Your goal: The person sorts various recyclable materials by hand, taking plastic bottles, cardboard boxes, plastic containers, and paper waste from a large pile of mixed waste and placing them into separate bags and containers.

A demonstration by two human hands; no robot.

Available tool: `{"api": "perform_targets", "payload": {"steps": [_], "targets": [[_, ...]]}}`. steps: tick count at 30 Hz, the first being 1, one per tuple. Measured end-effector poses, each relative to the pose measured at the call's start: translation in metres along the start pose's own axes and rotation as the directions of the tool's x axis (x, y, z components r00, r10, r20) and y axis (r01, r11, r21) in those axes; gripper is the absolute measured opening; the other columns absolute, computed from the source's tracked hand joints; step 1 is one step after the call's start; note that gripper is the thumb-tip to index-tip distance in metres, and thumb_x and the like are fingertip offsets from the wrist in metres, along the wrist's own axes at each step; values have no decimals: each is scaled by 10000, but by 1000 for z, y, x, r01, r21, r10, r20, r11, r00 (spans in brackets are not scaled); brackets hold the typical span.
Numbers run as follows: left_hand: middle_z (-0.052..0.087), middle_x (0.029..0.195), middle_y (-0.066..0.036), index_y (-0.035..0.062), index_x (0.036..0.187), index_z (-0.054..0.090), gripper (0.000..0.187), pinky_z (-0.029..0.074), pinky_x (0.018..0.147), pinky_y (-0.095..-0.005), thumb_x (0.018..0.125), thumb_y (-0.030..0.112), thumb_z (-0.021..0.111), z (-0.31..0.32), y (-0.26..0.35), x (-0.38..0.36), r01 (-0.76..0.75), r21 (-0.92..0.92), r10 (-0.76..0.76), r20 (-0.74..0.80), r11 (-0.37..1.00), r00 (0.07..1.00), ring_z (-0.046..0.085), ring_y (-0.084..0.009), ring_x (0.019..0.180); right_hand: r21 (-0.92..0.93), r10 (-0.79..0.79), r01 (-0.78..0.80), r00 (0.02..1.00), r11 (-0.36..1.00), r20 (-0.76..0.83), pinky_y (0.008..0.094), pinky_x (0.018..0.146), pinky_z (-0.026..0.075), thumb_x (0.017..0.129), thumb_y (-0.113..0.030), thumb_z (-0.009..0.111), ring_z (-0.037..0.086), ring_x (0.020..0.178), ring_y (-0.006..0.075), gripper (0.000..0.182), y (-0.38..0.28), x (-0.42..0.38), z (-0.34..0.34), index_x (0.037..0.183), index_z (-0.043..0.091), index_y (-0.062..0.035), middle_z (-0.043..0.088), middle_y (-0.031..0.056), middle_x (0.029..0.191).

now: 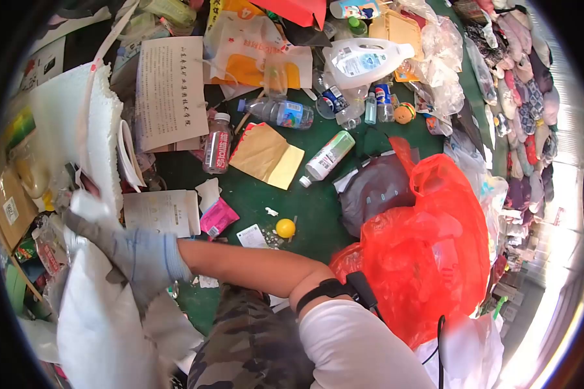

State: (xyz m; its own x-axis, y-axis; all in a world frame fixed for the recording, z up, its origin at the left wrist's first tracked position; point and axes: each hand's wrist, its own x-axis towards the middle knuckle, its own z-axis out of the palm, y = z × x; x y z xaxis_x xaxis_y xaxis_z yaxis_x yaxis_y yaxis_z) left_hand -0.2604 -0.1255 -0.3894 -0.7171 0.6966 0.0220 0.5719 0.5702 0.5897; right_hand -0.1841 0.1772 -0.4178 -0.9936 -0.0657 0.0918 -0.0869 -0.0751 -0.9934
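My right hand (139,256), in a grey-blue work glove, reaches across to the left side of the head view. Its fingers are closed on a crumpled white plastic sheet (104,318) that hangs down towards the lower left edge. The sheet and fingertips are partly smeared by motion. Just above the hand stands a thick white foam sheet (71,123) with a ragged edge. A flat printed box (159,212) lies close beside the glove, with a pink packet (218,218) to its right. My left hand does not show.
A green surface carries several bottles, including a white jug (363,61), a printed bag (256,45), a brown envelope (266,155) and a yellow ball (285,227). A red plastic bag (428,259) and a dark grey bag (376,191) lie right. Textiles (522,110) pile up far right.
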Motion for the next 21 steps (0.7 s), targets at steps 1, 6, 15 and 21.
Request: {"api": "perform_targets", "payload": {"steps": [1,6,15,21], "targets": [[566,1108,-123,87,1105,545,383,480,588,-293,730,49,612,-1,1,-2,30,-25,-31,-9,999,999,593,-221,764,214,191,-217,972,952,139,338,894,411,440,-264,847,499,1082,270,1327,-10,-2,10,1400,-46,-63,463,173,1233],[553,1131,-117,91,1153,513,415,480,591,-285,750,57,608,-1,5,-13,166,-216,-179,-42,962,983,592,-211,767,674,-6,-30,999,739,52,314,845,457,556,-37,776,557,938,164,621,28,12,56,1126,531,-75,611,60,1040],[529,1172,-107,97,1238,456,476,478,597,-270,786,73,602,10,25,-14,205,-746,-414,-103,633,905,590,-193,772,367,160,-96,976,925,-147,319,1004,325,752,-212,649,434,1160,177,504,8,-45,35,1206,493,-61,490,56,1247],[502,1138,-26,163,1327,360,544,412,590,-168,835,151,592,16,15,-23,527,-749,-610,209,403,764,524,-91,719,-762,163,-351,935,544,-314,357,876,443,798,-178,548,563,970,266,256,-94,-266,-210,1009,585,-37,598,101,1005]]}}
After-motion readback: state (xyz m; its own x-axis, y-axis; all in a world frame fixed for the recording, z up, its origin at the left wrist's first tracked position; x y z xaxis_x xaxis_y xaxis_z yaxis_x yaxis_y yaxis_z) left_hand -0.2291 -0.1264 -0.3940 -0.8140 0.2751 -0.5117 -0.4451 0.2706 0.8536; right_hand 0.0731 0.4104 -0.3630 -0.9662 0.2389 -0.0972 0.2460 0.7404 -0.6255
